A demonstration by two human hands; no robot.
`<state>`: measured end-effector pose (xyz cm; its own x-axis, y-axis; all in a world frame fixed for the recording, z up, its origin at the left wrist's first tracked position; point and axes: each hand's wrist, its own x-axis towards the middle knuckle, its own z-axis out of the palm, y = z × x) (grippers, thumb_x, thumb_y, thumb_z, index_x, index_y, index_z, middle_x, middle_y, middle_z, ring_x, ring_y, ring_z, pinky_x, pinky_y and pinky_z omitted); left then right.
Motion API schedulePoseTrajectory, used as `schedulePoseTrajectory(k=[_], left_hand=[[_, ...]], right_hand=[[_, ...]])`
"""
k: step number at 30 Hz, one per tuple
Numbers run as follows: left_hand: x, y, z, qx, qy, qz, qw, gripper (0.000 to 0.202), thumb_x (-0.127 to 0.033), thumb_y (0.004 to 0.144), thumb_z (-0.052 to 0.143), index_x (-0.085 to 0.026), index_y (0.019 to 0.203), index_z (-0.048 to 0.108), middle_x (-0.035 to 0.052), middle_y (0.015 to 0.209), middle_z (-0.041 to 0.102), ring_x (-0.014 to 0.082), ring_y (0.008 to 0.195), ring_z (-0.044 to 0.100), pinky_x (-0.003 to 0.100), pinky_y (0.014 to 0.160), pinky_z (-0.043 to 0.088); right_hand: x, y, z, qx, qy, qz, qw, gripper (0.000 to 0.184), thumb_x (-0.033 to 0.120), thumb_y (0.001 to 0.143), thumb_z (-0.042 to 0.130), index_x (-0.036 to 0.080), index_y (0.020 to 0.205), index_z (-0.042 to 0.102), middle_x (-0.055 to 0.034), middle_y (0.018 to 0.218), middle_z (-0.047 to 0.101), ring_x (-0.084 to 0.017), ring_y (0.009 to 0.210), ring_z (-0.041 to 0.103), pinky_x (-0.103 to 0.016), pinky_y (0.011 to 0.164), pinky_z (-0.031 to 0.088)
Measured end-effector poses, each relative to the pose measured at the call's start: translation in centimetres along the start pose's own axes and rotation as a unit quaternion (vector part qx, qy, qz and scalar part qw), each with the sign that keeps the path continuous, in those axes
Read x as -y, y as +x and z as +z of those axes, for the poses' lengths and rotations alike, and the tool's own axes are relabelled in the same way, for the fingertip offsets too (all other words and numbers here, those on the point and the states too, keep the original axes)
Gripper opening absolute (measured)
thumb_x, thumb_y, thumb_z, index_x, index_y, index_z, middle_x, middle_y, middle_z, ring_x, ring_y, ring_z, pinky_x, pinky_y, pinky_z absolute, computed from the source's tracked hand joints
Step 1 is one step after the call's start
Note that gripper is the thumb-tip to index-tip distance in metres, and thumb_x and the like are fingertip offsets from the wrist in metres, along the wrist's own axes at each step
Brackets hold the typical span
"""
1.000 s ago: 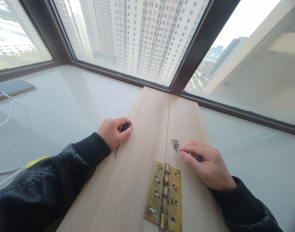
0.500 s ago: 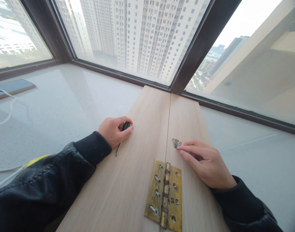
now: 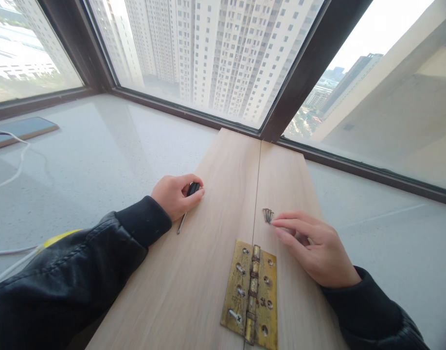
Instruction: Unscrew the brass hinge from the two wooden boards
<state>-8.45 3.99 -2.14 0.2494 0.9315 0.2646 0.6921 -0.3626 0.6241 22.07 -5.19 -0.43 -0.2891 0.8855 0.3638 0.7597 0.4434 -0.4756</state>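
Two pale wooden boards (image 3: 215,204) lie side by side on a stone windowsill, joined by a worn brass hinge (image 3: 251,294) with some screws in its holes. My left hand (image 3: 175,195) is closed around the black handle of a screwdriver (image 3: 187,202), whose metal shaft points back toward me on the left board. My right hand (image 3: 312,248) rests on the right board, fingers curled and pinched together, its fingertips touching a small cluster of loose screws (image 3: 268,215).
A dark-framed window (image 3: 281,102) stands right behind the boards. A phone (image 3: 20,130) with a white cable (image 3: 14,167) lies on the sill (image 3: 91,155) at far left. Something yellow (image 3: 58,238) peeks from under my left sleeve.
My right hand's fingertips have crept slightly toward the loose screws. The left hand keeps its grip on the screwdriver; the view has shifted a little.
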Motion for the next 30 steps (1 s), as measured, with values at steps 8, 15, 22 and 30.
schedulePoseTrajectory(k=[8,15,22,30], left_hand=[[-0.1,0.1,0.0,0.0,0.002,0.0,1.0,0.027,-0.035,0.078,0.057,-0.016,0.088,0.073,-0.0063,0.048,0.039,0.009,0.046,0.037,0.026,0.054,0.031],[0.0,0.0,0.0,-0.01,0.006,0.009,1.0,0.026,-0.035,0.079,0.057,-0.016,0.088,0.073,-0.0067,0.048,0.038,0.0083,0.046,0.036,0.025,0.052,0.03],[-0.2,0.0,-0.1,-0.014,0.013,0.007,1.0,0.025,-0.034,0.079,0.058,-0.016,0.087,0.073,-0.0069,0.047,0.037,0.008,0.045,0.034,0.024,0.052,0.03],[-0.3,0.0,-0.2,-0.008,0.012,0.004,1.0,0.028,-0.036,0.079,0.056,-0.015,0.087,0.073,-0.0068,0.047,0.036,0.0085,0.045,0.035,0.025,0.052,0.03]], right_hand=[[4.3,-0.6,0.2,0.096,0.066,-0.13,0.985,0.031,0.019,0.088,0.061,0.02,0.119,0.061,-0.0067,0.099,0.066,-0.016,0.088,0.061,-0.029,0.074,0.056],[4.5,0.4,2.0,0.063,0.029,-0.155,0.986,0.015,0.016,0.087,0.062,0.018,0.101,0.067,-0.0072,0.089,0.06,-0.018,0.08,0.053,-0.035,0.067,0.049],[4.6,0.5,2.1,0.056,0.058,-0.187,0.979,0.023,0.003,0.085,0.057,0.015,0.104,0.063,-0.0073,0.088,0.059,-0.017,0.08,0.048,-0.034,0.068,0.048],[4.0,0.5,1.6,0.091,0.067,-0.225,0.968,0.031,-0.003,0.084,0.05,0.013,0.108,0.06,-0.0096,0.096,0.059,-0.018,0.086,0.049,-0.036,0.073,0.05]])
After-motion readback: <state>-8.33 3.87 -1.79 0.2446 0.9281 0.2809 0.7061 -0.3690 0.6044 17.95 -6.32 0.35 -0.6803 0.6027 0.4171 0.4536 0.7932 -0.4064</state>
